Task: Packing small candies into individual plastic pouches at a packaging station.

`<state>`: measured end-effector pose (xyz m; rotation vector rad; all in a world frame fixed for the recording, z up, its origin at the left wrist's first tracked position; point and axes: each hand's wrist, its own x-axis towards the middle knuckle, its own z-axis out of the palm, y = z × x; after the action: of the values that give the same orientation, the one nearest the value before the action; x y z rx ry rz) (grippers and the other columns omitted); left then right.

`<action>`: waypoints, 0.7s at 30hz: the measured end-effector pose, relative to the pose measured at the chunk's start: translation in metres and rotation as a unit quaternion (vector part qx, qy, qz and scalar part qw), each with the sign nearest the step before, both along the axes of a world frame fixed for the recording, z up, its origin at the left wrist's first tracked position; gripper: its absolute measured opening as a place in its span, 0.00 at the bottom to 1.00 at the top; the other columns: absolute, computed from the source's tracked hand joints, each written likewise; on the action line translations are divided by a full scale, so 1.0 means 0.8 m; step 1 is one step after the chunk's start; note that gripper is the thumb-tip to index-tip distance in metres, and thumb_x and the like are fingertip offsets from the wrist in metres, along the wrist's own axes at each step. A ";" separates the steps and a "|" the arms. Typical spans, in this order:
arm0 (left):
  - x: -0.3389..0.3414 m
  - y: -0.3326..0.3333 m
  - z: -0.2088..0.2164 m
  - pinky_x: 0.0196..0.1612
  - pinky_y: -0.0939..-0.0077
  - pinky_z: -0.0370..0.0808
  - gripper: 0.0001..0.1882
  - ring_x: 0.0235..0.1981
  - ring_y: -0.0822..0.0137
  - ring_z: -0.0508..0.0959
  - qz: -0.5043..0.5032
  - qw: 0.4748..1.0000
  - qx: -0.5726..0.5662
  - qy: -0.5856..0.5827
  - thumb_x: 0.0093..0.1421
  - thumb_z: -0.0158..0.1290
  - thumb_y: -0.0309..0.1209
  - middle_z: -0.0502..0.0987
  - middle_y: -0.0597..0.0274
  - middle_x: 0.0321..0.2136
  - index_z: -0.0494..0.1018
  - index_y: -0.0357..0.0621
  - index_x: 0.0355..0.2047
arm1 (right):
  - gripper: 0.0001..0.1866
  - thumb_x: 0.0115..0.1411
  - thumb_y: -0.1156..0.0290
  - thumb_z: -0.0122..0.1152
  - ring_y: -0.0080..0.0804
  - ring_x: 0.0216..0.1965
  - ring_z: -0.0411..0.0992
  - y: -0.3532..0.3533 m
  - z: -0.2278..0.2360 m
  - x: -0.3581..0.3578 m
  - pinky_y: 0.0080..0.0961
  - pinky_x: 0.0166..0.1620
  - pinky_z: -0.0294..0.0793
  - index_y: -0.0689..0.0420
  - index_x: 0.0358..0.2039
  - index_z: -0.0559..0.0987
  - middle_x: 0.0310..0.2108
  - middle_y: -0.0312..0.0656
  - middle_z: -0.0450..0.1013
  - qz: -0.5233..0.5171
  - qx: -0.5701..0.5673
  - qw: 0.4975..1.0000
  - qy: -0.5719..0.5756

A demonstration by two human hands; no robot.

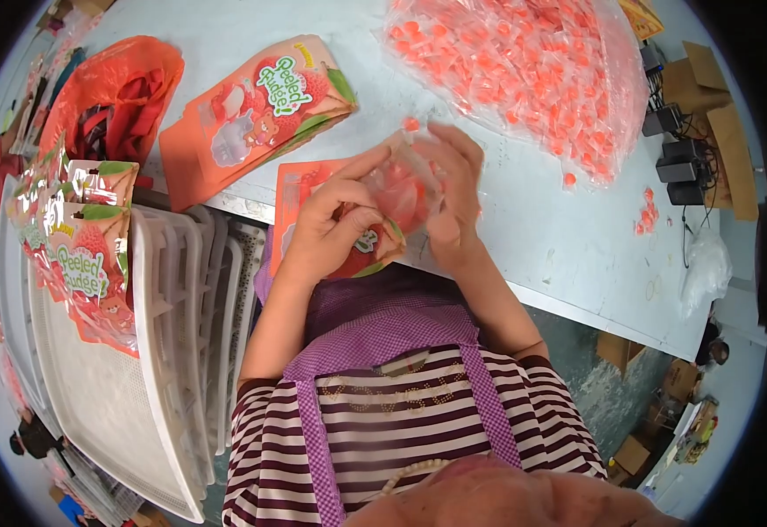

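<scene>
My left hand [335, 220] is closed on the edge of a red printed pouch [367, 255], held low over the table's front edge. Between my two hands is a smeared cluster of red candies in clear wrap [405, 191]. My right hand [455, 189], blurred by motion, curls its fingers round the right side of these candies. Under and left of my left hand lies another red pouch [297, 183]. One loose red candy [411, 124] is just beyond my fingertips. The mouth of the held pouch is hidden by my fingers.
A big clear bag of wrapped red candies [524, 70] lies at the far right, with a few loose candies [646, 215] nearby. A stack of flat pouches [265, 110] sits far left. Stacked white trays [93, 386] hold more pouches [85, 263]. An orange plastic bag [151, 61] stands behind.
</scene>
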<state>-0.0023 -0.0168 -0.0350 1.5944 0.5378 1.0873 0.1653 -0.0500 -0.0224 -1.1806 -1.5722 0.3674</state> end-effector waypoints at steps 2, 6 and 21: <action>-0.002 -0.001 0.006 0.48 0.74 0.68 0.05 0.51 0.62 0.71 0.006 0.999 -0.041 -0.019 0.53 0.51 0.17 0.65 0.45 0.56 0.68 0.40 0.28 | 0.43 0.55 0.30 0.30 0.44 0.56 0.58 -0.002 -0.003 0.010 0.43 0.61 0.44 0.59 0.45 0.73 0.50 0.48 0.65 0.032 0.048 0.996 -0.068; -0.004 -0.009 0.010 0.47 0.74 0.69 0.05 0.50 0.62 0.71 0.027 0.984 -0.157 -0.075 0.53 0.49 0.16 0.66 0.44 0.54 0.69 0.39 0.28 | 0.35 0.51 0.34 0.47 0.39 0.49 0.66 -0.007 0.004 0.012 0.42 0.58 0.53 0.56 0.39 0.76 0.38 0.38 0.73 0.090 0.073 0.966 -0.232; -0.030 0.014 0.018 0.49 0.67 0.69 0.06 0.53 0.55 0.68 0.038 0.994 0.043 -0.096 0.57 0.52 0.23 0.62 0.36 0.55 0.67 0.40 0.34 | 0.41 0.45 0.45 0.64 0.48 0.61 0.51 0.033 -0.025 0.065 0.50 0.62 0.45 0.48 0.58 0.63 0.62 0.45 0.52 0.019 -0.144 0.947 -0.287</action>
<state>-0.0262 -0.0057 -0.0203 1.5335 0.4300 1.3202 0.2177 -0.0234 -0.0427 -1.5810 -2.0947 0.2988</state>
